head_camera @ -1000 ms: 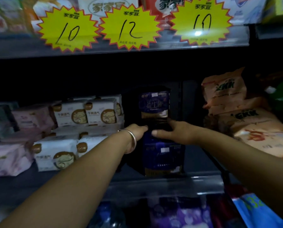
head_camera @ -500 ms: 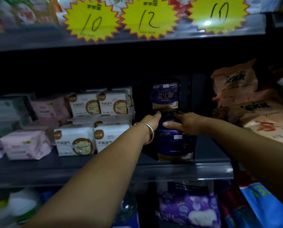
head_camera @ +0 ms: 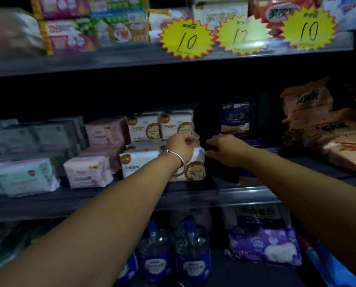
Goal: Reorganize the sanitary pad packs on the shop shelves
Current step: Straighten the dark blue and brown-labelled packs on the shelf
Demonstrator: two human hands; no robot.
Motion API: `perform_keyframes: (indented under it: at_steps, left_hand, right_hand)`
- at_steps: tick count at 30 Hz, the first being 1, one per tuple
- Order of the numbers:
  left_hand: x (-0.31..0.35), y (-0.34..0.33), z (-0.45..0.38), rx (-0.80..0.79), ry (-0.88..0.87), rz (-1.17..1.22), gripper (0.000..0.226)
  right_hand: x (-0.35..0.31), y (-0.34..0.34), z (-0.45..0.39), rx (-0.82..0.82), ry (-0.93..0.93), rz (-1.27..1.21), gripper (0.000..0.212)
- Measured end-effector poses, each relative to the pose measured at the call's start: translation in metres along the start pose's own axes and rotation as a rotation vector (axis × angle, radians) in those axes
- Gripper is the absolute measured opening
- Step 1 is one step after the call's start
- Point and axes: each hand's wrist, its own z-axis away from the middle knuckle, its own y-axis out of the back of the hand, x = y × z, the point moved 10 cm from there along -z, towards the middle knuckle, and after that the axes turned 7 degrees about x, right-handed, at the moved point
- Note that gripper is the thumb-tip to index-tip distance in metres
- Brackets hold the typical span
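Note:
White pad packs with brown round logos (head_camera: 141, 164) are stacked in two layers at the middle of the shelf (head_camera: 193, 195). My left hand (head_camera: 181, 147), with a silver bracelet on the wrist, has its fingers curled on the crinkled right edge of a white pack (head_camera: 196, 139). My right hand (head_camera: 228, 150) reaches left with its fingers stretched out, in the dark gap beside the white stack. Under and behind it lie dark blue packs (head_camera: 262, 146), with one dark blue pack (head_camera: 235, 118) upright at the back. The front blue pack is mostly hidden by my right arm.
Pink packs (head_camera: 88, 172) and pale green packs (head_camera: 26, 177) fill the shelf's left side, orange packs (head_camera: 326, 129) the right. Yellow price stars (head_camera: 186, 39) hang on the shelf above. Below stand blue water bottles (head_camera: 191, 259) and a purple pack (head_camera: 266, 245).
Both hands left the dark blue pack and moved left. My left hand now grips the edge of a white pack. The view swung left and shows more of the shelf.

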Motion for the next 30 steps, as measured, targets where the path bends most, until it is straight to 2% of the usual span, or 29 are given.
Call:
perform_keyframes:
  at_steps: [6,10,13,20,27,30]
  left_hand:
    - [-0.022,0.054,0.002,0.097,0.003,-0.101,0.039]
    - [-0.050,0.087,-0.015,0.145,0.035,-0.285,0.045]
    - [-0.083,0.097,-0.025,0.052,0.110,-0.536,0.053]
    - [-0.105,0.075,-0.042,-0.186,0.006,-0.610,0.050]
    - [-0.110,0.073,-0.058,-0.216,0.006,-0.511,0.041]
    - [-0.113,0.076,-0.073,-0.186,0.049,-0.495,0.034]
  right_hand:
    - [-0.023,-0.010,-0.004,0.028,-0.027,-0.071,0.048]
    - [-0.039,-0.030,-0.018,-0.066,-0.013,-0.036,0.077]
    - [-0.046,-0.040,-0.041,-0.056,-0.037,0.000,0.086]
    - [-0.059,-0.073,-0.072,-0.091,-0.019,0.188,0.070]
    - [-0.069,-0.076,-0.079,-0.038,-0.011,0.191,0.063]
    - [-0.071,-0.066,-0.075,-0.094,-0.017,0.084,0.061]
